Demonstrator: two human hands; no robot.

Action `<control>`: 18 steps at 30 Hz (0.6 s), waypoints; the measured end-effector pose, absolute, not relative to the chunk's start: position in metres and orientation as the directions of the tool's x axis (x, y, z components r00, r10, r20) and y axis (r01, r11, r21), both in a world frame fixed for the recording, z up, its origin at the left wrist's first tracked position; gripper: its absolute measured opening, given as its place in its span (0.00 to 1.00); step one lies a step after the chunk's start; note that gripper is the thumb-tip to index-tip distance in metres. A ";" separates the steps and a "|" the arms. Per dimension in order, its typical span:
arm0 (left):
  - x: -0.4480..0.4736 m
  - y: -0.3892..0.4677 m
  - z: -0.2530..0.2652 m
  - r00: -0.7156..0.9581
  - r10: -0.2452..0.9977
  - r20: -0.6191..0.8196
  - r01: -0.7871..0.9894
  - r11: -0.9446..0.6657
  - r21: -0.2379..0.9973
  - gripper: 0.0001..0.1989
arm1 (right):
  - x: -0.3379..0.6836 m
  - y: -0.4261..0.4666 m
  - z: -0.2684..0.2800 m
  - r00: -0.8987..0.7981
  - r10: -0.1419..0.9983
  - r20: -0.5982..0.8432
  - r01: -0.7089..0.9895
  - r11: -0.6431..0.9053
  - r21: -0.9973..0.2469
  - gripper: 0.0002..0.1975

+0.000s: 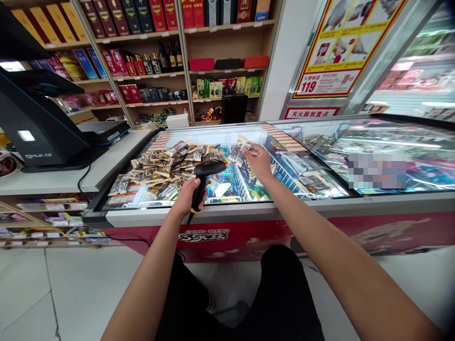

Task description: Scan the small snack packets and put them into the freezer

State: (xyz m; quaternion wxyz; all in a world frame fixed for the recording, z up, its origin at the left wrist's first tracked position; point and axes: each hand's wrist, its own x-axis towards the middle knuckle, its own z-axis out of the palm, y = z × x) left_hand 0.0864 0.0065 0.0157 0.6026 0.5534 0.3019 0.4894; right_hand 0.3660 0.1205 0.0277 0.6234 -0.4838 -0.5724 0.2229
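Observation:
My left hand (188, 196) is wrapped round the handle of a black barcode scanner (205, 171), whose head points to the right. Its cord hangs down below my fist. Between the fingers of my right hand (259, 161) is a small snack packet (239, 150) with pale edges, above the glass top. Left of the scanner lies a heap of similar snack packets (159, 163) on the glass of a chest freezer (135, 219). Under the glass, wire baskets and colourful frozen packages show, partly hidden by my hands.
A black checkout terminal (42, 118) stands on a white counter (71, 176) at the left. Behind the freezer, shelves (142, 38) hold boxes and bottles. A red and yellow poster (329, 85) hangs on the wall at the right. My legs are close to the freezer front.

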 end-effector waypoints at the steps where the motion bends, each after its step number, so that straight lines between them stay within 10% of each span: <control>1: 0.086 0.006 0.016 0.351 0.919 0.178 -0.252 -0.091 0.964 0.30 | 0.367 0.121 0.028 0.246 0.828 0.504 0.285 0.435 -0.854 0.15; 10: 0.085 0.008 0.014 0.395 0.898 0.195 -0.253 -0.098 0.963 0.31 | 0.370 0.114 0.031 0.292 0.849 0.441 0.179 0.404 -0.897 0.13; 18: 0.082 0.002 0.011 -0.027 0.957 0.288 -0.436 -0.271 0.858 0.31 | 0.358 0.120 0.047 0.322 0.938 0.131 0.057 0.119 -0.991 0.17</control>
